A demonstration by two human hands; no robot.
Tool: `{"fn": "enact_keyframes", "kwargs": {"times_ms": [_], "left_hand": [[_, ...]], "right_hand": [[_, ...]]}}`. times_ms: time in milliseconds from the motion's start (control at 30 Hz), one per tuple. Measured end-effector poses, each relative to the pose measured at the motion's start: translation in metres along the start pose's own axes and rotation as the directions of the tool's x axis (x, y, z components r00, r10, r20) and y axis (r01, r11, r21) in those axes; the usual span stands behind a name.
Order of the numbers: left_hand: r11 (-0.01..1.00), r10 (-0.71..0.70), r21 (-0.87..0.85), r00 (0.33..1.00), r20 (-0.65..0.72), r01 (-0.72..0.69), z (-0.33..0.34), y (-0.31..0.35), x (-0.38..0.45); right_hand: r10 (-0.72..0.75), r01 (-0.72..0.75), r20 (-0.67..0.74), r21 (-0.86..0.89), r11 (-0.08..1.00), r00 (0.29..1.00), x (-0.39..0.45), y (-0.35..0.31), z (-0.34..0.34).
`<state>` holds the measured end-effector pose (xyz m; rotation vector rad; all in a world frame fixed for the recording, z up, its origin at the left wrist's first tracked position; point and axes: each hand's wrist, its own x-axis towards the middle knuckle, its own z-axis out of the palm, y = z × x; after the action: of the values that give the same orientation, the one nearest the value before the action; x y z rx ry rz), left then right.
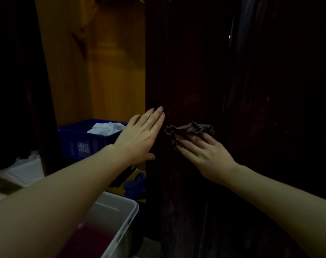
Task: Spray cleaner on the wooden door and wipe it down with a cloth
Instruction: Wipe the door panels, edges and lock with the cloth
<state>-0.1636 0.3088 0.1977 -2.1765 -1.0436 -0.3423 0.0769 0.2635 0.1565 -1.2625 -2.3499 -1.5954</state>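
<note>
- Head view, dim light: dark wooden door (195,71) fills centre and right of frame, its left edge running down near mid-frame.
- Left hand (140,138) at centre, fingers straight and together, flat against the door's left edge; thumb tucked low; holds nothing.
- Right hand (203,155) just right of centre, fingers spread and mostly straight, pressing a crumpled brownish cloth (190,130) onto the door face.
- Cloth bunches out above and left of the right fingertips, touching the door; close to the left hand, a small gap between them.
- Both forearms bare, reaching in from the lower corners.
- Blue crate (78,140) left of centre, behind the left hand, white fabric (106,128) inside.
- White bin (128,211) at lower centre-left, under the left forearm, reddish contents, blurred.
- Orange-brown wood panel (102,71) upper left-centre, beside the door.
- Spray bottle: cannot tell where.
</note>
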Motion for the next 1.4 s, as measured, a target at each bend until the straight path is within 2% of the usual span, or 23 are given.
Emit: {"fn": "enact_keyframes", "kwargs": {"times_ms": [100, 200, 300, 400, 500, 567, 600, 667, 733, 800, 867, 933, 1000, 1067, 1133, 1167, 1200, 1300, 1367, 1400], "left_hand": [[1.0, -0.024, -0.021, 1.0, -0.006, 0.024, 0.005, 0.002, -0.002], [0.984, -0.125, -0.13, 0.991, -0.041, 0.119, 0.007, 0.0, -0.005], [0.99, -0.09, -0.112, 0.995, -0.051, 0.084, 0.018, 0.004, -0.014], [0.993, -0.049, -0.112, 0.999, -0.019, 0.047, 0.035, 0.016, -0.027], [0.996, 0.012, -0.082, 0.999, -0.035, -0.015, 0.051, 0.028, -0.037], [0.997, 0.031, -0.075, 0.999, -0.033, -0.033, 0.058, 0.032, -0.04], [0.996, 0.032, -0.08, 0.999, -0.037, -0.035, 0.061, 0.034, -0.041], [0.996, 0.027, -0.086, 0.998, -0.054, -0.032, 0.064, 0.038, -0.041], [0.996, 0.026, -0.08, 0.998, -0.065, -0.032, 0.07, 0.04, -0.041], [0.997, 0.02, -0.07, 0.997, -0.077, -0.025, 0.076, 0.041, -0.042], [0.998, 0.021, -0.058, 0.994, -0.103, -0.027, 0.083, 0.043, -0.044], [0.998, 0.049, -0.033, 0.992, -0.12, -0.054, 0.089, 0.045, -0.046], [0.997, 0.074, -0.017, 0.989, -0.13, -0.077, 0.095, 0.046, -0.048], [0.997, 0.082, -0.002, 0.989, -0.124, -0.083, 0.097, 0.048, -0.049], [0.996, 0.084, 0.016, 0.99, -0.112, -0.083, 0.097, 0.05, -0.048], [0.996, 0.086, 0.026, 0.991, -0.104, -0.084, 0.097, 0.051, -0.049], [0.996, 0.089, 0.036, 0.991, -0.101, -0.086, 0.098, 0.052, -0.048], [0.995, 0.087, 0.068, 0.987, -0.133, -0.078, 0.1, 0.054, -0.049], [0.993, 0.097, 0.087, 0.983, -0.159, -0.084, 0.103, 0.055, -0.049], [0.99, 0.109, 0.101, 0.981, -0.16, -0.094, 0.104, 0.055, -0.049]], "right_hand": [[-0.05, 0.049, -0.013, -0.074, 0.996, 0.999, 0.033, 0.017, -0.015], [0.085, -0.088, -0.05, -0.066, 0.994, 0.995, 0.061, 0.015, -0.024], [0.16, -0.161, -0.041, -0.008, 0.987, 0.986, 0.046, -0.016, -0.004], [0.02, -0.02, 0.049, -0.001, 1.0, 0.999, -0.003, -0.055, 0.021], [-0.132, 0.128, 0.213, 0.031, 0.991, 0.968, -0.045, -0.082, 0.036], [-0.159, 0.157, 0.221, 0.024, 0.987, 0.962, -0.05, -0.077, 0.034], [-0.116, 0.116, 0.167, 0.012, 0.993, 0.979, -0.046, -0.067, 0.03], [0.075, -0.075, 0.036, 0.008, 0.997, 0.997, -0.029, -0.044, 0.017], [0.245, -0.245, -0.049, -0.005, 0.969, 0.968, -0.014, -0.028, 0.006], [0.313, -0.315, -0.08, -0.008, 0.949, 0.946, -0.009, -0.031, 0.008], [0.322, -0.322, -0.06, 0.005, 0.947, 0.945, -0.015, -0.048, 0.02], [0.251, -0.252, 0.01, 0.021, 0.968, 0.968, -0.03, -0.073, 0.038], [0.092, -0.096, 0.12, 0.035, 0.995, 0.989, -0.052, -0.1, 0.057], [-0.078, 0.068, 0.241, 0.051, 0.996, 0.967, -0.071, -0.124, 0.067], [-0.175, 0.156, 0.281, 0.089, 0.984, 0.944, -0.079, -0.136, 0.068], [-0.183, 0.162, 0.256, 0.1, 0.982, 0.949, -0.076, -0.136, 0.066], [-0.156, 0.137, 0.211, 0.102, 0.985, 0.965, -0.069, -0.133, 0.064], [0.049, -0.059, 0.103, 0.101, 0.993, 0.994, -0.041, -0.122, 0.054], [0.119, -0.129, 0.096, 0.106, 0.986, 0.988, -0.033, -0.127, 0.057], [0.108, -0.121, 0.112, 0.115, 0.986, 0.988, -0.035, -0.135, 0.061]]}}
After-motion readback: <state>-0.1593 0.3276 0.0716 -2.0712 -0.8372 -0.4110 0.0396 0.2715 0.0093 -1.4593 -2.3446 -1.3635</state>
